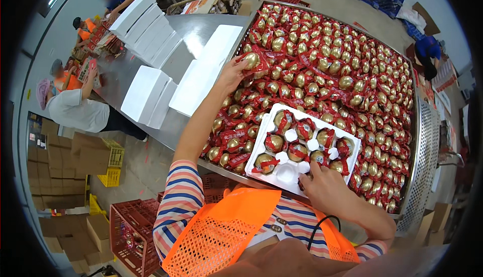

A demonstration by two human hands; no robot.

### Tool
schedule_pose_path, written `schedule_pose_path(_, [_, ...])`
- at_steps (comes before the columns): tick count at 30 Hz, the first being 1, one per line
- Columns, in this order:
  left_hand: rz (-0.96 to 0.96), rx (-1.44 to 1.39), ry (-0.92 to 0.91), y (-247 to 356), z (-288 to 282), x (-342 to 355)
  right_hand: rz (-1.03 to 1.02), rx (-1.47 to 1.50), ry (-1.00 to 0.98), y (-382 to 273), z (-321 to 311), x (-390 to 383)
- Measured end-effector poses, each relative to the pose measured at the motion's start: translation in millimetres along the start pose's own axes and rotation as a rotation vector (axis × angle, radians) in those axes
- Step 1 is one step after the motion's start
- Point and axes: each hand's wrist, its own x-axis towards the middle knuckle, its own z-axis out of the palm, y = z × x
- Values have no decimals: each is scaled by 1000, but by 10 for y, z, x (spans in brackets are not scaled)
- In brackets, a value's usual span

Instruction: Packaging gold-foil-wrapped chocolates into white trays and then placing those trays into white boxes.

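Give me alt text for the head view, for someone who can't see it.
The person's left hand grips a gold, red-wrapped ball from a big bin full of them, while the right hand steadies a white moulded tray that is nearly filled. White boxes lie on the steel table to the left.

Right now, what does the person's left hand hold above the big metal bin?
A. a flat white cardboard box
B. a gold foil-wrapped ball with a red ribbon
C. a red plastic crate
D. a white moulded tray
B: the left hand grips a gold foil-wrapped ball with a red ribbon, while the right hand rests on the white moulded tray.
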Motion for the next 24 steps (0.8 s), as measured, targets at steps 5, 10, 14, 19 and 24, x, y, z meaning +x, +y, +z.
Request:
schedule_pose_path(5, [112,-165,-241,234,367,-437,86,247,51,173,4,-33])
schedule_pose_path(10, [52,-232,-237,375,680,-1531,250,397,158,179,-281,-275])
schedule_pose_path(14, [-80,-289,-363,132,815,-1935,184,332,223,65,-105,-232])
schedule_pose_path(19, [-193,-307,-460,27,1054,-2285,179,213,204,15,146,-185])
schedule_pose_path(24, [-277,-478,-512,11,1071,-2294,86,162,131,67,135,-161])
